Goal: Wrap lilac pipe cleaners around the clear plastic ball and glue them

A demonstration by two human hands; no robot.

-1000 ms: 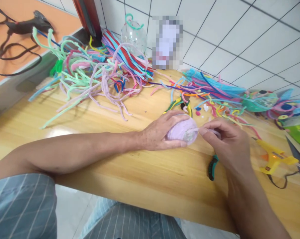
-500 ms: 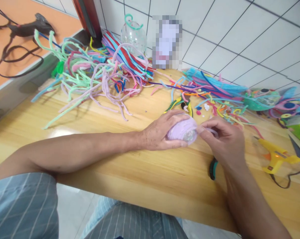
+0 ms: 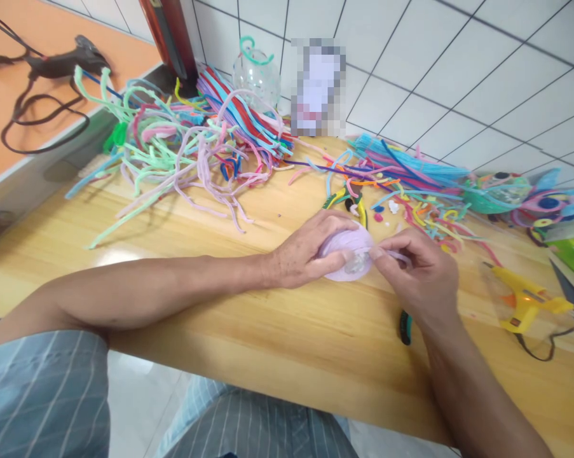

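left hand has shifted its thumb up the lilac ball; right hand nearer.

No text, label, brand or number can be read, the phone being pixelated and the yellow glue gun showing nothing legible.

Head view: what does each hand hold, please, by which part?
Left hand: fuzzy lilac ball, by its left side. Right hand: fuzzy lilac strand, near the ball.
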